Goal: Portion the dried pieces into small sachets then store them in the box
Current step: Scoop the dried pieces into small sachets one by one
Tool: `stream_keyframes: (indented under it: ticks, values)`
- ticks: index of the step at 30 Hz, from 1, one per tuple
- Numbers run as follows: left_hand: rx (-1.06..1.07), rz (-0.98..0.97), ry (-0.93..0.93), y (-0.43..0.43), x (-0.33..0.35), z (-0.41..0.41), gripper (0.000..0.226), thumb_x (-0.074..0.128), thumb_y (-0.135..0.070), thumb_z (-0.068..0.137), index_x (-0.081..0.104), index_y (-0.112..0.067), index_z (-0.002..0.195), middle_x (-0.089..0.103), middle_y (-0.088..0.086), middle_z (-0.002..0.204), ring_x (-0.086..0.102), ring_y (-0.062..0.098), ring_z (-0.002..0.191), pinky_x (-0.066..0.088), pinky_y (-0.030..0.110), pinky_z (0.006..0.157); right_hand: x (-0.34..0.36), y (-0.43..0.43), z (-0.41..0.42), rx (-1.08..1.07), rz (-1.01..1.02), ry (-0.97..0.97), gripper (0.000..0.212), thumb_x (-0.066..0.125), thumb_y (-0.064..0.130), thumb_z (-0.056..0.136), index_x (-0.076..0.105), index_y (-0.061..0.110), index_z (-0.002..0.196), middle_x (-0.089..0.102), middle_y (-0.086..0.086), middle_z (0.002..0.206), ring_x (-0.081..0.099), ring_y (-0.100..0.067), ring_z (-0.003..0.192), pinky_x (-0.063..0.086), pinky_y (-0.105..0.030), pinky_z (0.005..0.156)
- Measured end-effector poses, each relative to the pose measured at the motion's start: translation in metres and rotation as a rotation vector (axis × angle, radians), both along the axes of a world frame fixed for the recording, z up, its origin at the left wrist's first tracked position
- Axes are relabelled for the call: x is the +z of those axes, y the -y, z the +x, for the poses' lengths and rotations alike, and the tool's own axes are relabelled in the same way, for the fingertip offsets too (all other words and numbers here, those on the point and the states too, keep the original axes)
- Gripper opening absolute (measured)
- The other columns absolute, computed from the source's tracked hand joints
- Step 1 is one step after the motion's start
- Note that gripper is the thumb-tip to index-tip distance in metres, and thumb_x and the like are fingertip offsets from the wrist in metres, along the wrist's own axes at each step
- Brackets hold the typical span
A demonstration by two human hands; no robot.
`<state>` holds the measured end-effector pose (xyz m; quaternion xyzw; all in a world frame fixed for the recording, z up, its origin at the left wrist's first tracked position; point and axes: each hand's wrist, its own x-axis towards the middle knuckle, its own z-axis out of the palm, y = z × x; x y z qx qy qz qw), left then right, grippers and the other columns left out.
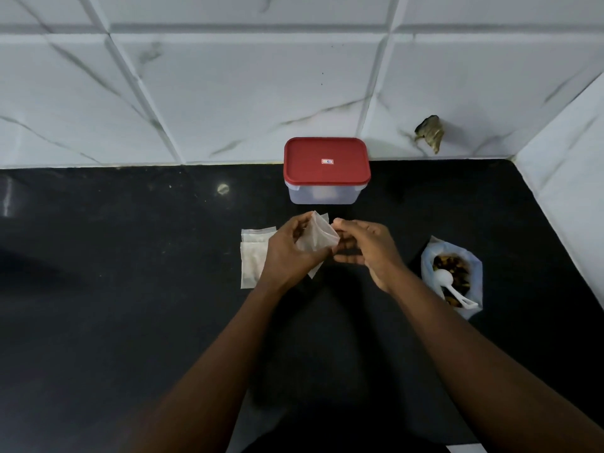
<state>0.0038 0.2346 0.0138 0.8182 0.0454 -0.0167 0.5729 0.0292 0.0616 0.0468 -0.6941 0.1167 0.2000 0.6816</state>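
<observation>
While the left hand (287, 253) grips an empty sachet (318, 238) just near of the red-lidded box (327, 194), the right hand (367, 251) pinches its right edge; dried pieces (456, 263) sit bagged off right.

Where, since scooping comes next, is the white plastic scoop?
In the head view, the white plastic scoop lies in the clear bag of dried pieces, right of the right hand.

One wide-angle camera, worn on the head, is looking forward and steeply down from the near edge of the counter (130, 289). It is framing the left hand (287, 256), right hand (372, 253) and sachet (318, 240) close at centre, with the tiled wall (228, 93) running along the far and right sides.
</observation>
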Motion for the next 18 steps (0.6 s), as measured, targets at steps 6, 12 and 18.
stream_keyframes:
  ticks: [6,12,18]
  values:
    - [-0.116,0.061,0.161,0.009,0.008,-0.004,0.079,0.092,-0.037,0.071,0.057,-0.02,0.14,0.062,-0.015,0.13,0.057,-0.009,0.12,0.044,0.009,0.099,0.005,0.023,0.001,0.081,-0.044,0.034,0.022,0.078,0.014,0.087,0.075,0.012,0.109,0.077,-0.007,0.103,0.076,-0.024,0.093,0.063,-0.039,0.075]
    - [-0.268,0.189,0.198,0.022,0.007,-0.006,0.089,0.088,-0.052,0.069,0.051,-0.028,0.146,0.059,-0.01,0.14,0.055,0.005,0.13,0.048,0.042,0.112,0.008,0.036,-0.006,0.065,-0.03,0.072,0.023,0.078,0.003,0.084,0.072,0.01,0.105,0.076,-0.01,0.097,0.076,-0.023,0.088,0.06,-0.032,0.068]
    - [-0.249,0.189,0.26,0.038,0.006,-0.01,0.085,0.093,-0.041,0.07,0.053,-0.027,0.143,0.061,-0.01,0.137,0.057,0.003,0.126,0.051,0.039,0.108,0.008,0.047,-0.015,0.012,-0.077,0.099,0.022,0.079,0.005,0.083,0.066,0.013,0.098,0.073,-0.005,0.093,0.074,-0.017,0.085,0.059,-0.029,0.064]
